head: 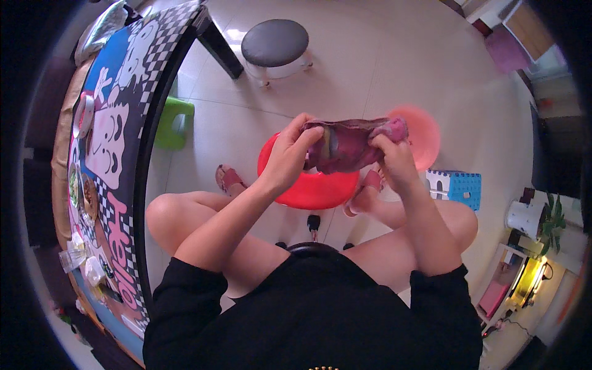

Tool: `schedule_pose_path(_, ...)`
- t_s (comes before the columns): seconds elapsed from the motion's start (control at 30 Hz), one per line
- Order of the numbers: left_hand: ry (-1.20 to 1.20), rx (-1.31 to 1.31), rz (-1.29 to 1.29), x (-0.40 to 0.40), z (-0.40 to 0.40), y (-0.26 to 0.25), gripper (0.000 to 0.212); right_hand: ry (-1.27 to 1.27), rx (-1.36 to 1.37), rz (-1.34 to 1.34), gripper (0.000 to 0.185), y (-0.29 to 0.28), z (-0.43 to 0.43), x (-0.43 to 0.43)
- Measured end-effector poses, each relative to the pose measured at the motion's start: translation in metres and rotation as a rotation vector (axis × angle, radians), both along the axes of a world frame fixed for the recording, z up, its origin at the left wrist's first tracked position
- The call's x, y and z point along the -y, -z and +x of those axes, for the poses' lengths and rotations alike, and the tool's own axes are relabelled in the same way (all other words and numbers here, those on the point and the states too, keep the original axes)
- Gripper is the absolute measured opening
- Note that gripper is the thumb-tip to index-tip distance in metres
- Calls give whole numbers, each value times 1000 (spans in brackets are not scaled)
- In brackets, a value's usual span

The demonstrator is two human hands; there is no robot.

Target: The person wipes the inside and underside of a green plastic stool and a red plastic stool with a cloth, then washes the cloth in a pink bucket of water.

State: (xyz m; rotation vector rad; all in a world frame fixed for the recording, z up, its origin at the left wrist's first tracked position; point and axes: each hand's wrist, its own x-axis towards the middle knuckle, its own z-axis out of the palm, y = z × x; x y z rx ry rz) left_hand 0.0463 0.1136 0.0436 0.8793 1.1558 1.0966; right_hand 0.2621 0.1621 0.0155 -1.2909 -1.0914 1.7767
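Between my two hands a dark pink cloth [354, 144] with grey-green patches is stretched out. My left hand [298, 138] grips its left end, thumb on top. At the other end my right hand [393, 150] is closed on a bunched corner. The cloth hangs above a red plastic basin [314, 192] on the floor between my feet. It hides most of the basin's inside, so I cannot tell what lies there. Partly behind the cloth and my right hand is a pink plastic basin [423, 138].
A table with a printed cover [108, 138] runs along the left, bearing dishes and a glass. A green plastic stool [175, 122] stands beside it. A round grey-topped stool [275, 42] is ahead. To the right are a blue-and-white step stool [455, 189] and a potted plant [552, 219].
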Motion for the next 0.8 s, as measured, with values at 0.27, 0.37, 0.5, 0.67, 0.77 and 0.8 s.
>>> schedule_pose_path(0.27, 82, 29, 229, -50, 32, -19, 16, -313, 216, 275, 35, -75, 44, -50)
schedule_pose_path(0.37, 125, 93, 225, -69, 54, -15, 16, -381, 293, 306, 37, -63, 72, -72)
schedule_pose_path(0.5, 157, 166, 196, -99, 90, -3, 15, -193, 356, 326, 37, -42, 123, -96)
schedule_pose_path(0.67, 169, 204, 31, -128, 153, 42, 16, 303, 558, 347, 33, 25, 180, -113)
schedule_pose_path(0.77, 159, 214, -101, -138, 182, 75, 20, 456, 738, 473, 28, 74, 198, -118)
schedule_pose_path(0.8, 132, 166, -193, -140, 189, 89, 20, 464, 744, 459, 28, 89, 202, -120)
